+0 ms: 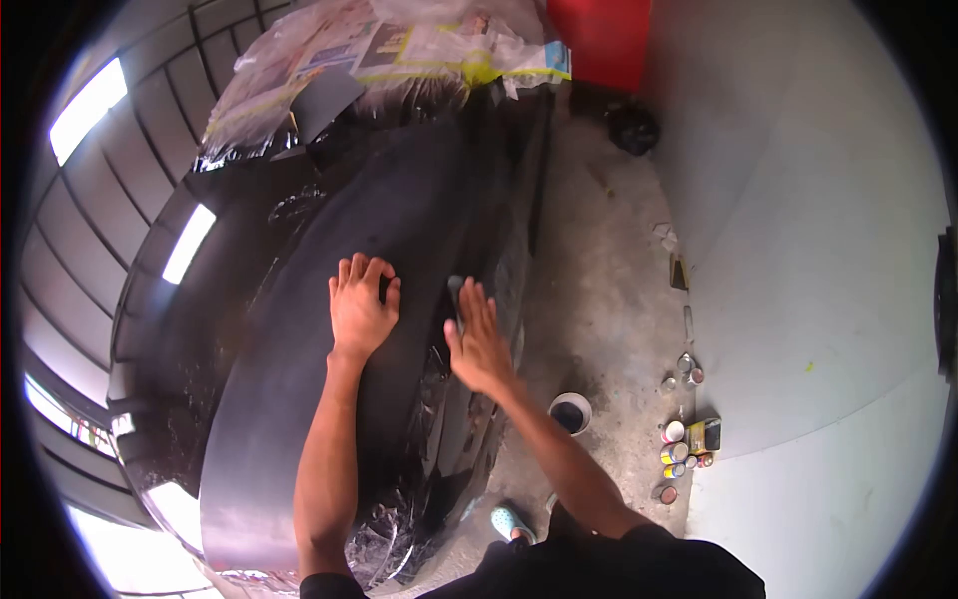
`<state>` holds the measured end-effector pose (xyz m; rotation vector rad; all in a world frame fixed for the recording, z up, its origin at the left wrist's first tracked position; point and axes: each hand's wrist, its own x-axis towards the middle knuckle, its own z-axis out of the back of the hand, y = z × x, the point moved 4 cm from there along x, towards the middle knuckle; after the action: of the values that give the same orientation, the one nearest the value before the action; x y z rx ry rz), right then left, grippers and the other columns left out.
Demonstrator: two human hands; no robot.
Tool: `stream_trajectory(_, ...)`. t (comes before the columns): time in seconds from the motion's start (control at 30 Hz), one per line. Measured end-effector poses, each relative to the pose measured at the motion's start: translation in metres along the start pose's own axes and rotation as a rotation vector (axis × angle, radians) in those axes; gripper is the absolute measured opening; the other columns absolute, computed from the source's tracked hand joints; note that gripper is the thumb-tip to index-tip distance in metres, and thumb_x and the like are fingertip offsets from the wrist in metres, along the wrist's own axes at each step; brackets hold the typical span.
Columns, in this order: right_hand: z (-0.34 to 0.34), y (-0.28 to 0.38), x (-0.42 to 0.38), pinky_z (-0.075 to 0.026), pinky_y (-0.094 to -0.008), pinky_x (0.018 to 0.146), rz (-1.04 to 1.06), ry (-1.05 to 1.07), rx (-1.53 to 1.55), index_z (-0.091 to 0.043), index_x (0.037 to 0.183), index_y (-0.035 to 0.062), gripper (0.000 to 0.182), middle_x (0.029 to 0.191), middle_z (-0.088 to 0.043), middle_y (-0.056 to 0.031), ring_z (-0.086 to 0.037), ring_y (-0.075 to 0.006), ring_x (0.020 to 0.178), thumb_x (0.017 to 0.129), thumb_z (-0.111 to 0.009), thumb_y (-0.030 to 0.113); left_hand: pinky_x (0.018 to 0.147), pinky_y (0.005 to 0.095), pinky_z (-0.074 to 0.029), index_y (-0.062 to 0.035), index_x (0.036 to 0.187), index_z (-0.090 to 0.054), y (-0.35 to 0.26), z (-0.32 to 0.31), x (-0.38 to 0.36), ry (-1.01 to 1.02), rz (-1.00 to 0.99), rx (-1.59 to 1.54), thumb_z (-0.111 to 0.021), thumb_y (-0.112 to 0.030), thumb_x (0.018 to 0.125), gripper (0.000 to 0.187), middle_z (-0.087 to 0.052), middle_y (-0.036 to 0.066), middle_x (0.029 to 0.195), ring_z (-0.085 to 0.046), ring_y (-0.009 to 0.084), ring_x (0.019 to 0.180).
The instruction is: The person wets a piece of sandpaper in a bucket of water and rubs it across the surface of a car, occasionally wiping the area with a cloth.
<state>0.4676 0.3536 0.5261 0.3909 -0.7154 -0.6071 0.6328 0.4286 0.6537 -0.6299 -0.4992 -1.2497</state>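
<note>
A dark car's matte grey-black side panel lies below both my hands, with shiny black bodywork to its left. My left hand rests on the matte panel, fingers bent and a gap between thumb and index; no object shows in it. Flat along the panel's right edge, my right hand presses on a grey sanding block. Its end shows between thumb and fingers; the rest is hidden under the hand. Crinkled plastic film covers the bodywork nearest me.
Printed plastic sheeting covers the car's far part. On the concrete floor stand a white bucket of dark liquid and, by the grey wall, several paint cans. My foot in a light clog is beside the car.
</note>
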Motion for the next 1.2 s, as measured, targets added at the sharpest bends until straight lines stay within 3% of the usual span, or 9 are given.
stream_trajectory(0.17,-0.008,0.039,-0.069,-0.017,-0.0525,0.139,0.052,0.022,0.065,-0.031,0.165,-0.0175,0.073,0.179,-0.023,-0.0316,-0.018,-0.0424,0.169,0.12,-0.032,0.04,0.088,0.0487,-0.047,-0.0129,0.101,-0.068,0.0,-0.001,0.005,-0.002,0.004,-0.014,-0.078,-0.013,0.091,0.014,-0.064,0.006,0.107,-0.062,0.0325,0.108)
stream_trajectory(0.37,0.005,-0.006,0.008,-0.014,-0.0523,0.14,-0.037,0.043,0.1,-0.031,0.166,-0.016,0.073,0.181,-0.019,-0.0289,-0.015,-0.0407,0.171,0.119,-0.037,0.039,0.089,0.0478,-0.046,-0.0126,0.1,-0.067,-0.002,0.002,0.0,0.004,0.017,-0.01,-0.078,-0.012,0.09,0.014,-0.063,0.007,0.107,-0.061,0.032,0.109)
stream_trajectory(0.5,-0.004,0.037,-0.071,-0.021,-0.0593,0.137,0.001,0.077,0.134,-0.029,0.17,-0.0084,0.073,0.183,-0.019,-0.0236,-0.022,-0.0398,0.169,0.119,-0.041,0.041,0.089,0.0488,-0.047,-0.0136,0.101,-0.067,-0.003,0.003,0.007,0.0,0.007,0.003,-0.078,-0.014,0.091,0.015,-0.063,0.007,0.108,-0.061,0.0322,0.111)
stream_trajectory(0.6,0.005,0.015,-0.029,-0.023,-0.0635,0.135,0.067,0.017,0.033,-0.029,0.17,-0.0066,0.073,0.182,-0.022,-0.023,-0.023,-0.0406,0.169,0.118,-0.043,0.042,0.089,0.0485,-0.047,-0.0135,0.102,-0.067,-0.003,0.0,0.001,0.015,0.022,0.007,-0.078,-0.014,0.091,0.016,-0.063,0.007,0.108,-0.061,0.0321,0.111)
stream_trajectory(0.7,0.004,-0.014,0.016,-0.024,-0.0653,0.134,-0.089,0.073,0.143,-0.029,0.171,-0.0044,0.073,0.182,-0.023,-0.0232,-0.023,-0.0422,0.169,0.118,-0.044,0.044,0.09,0.0485,-0.047,-0.0133,0.102,-0.067,-0.006,0.003,-0.001,0.004,0.023,0.006,-0.079,-0.013,0.09,0.017,-0.063,0.007,0.108,-0.061,0.0322,0.111)
stream_trajectory(0.87,-0.016,0.022,-0.05,-0.02,-0.066,0.134,-0.041,-0.043,0.183,-0.031,0.171,-0.0016,0.073,0.183,-0.024,-0.0176,-0.022,-0.0376,0.17,0.117,-0.046,0.046,0.09,0.0483,-0.047,-0.0122,0.103,-0.068,-0.006,0.003,0.004,-0.011,0.004,0.004,-0.078,-0.013,0.091,0.017,-0.062,0.008,0.107,-0.061,0.0323,0.11)
stream_trajectory(1.0,0.001,-0.002,0.001,-0.022,-0.0678,0.133,-0.074,0.026,0.011,-0.03,0.171,-0.0012,0.073,0.183,-0.024,-0.0186,-0.022,-0.0387,0.169,0.117,-0.047,0.045,0.09,0.0478,-0.047,-0.011,0.104,-0.068,-0.004,0.004,0.001,0.008,0.017,-0.007,-0.078,-0.013,0.092,0.016,-0.062,0.009,0.107,-0.06,0.0323,0.109)
stream_trajectory(1.1,-0.012,-0.008,0.01,-0.021,-0.0652,0.134,-0.106,-0.033,0.115,-0.025,0.174,-0.0026,0.072,0.183,-0.02,-0.0203,-0.017,-0.0378,0.171,0.119,-0.042,0.04,0.09,0.0477,-0.047,-0.011,0.104,-0.068,-0.005,0.003,-0.001,0.011,0.02,-0.017,-0.078,-0.012,0.091,0.016,-0.062,0.009,0.107,-0.06,0.0323,0.109)
stream_trajectory(1.2,-0.008,0.023,-0.047,-0.017,-0.0594,0.137,-0.085,0.102,0.075,-0.024,0.174,-0.0052,0.068,0.185,-0.013,-0.0222,-0.013,-0.0396,0.172,0.12,-0.036,0.035,0.09,0.048,-0.047,-0.0118,0.103,-0.067,-0.004,0.003,0.001,0.007,0.011,-0.012,-0.078,-0.013,0.091,0.016,-0.063,0.007,0.107,-0.061,0.0318,0.109)
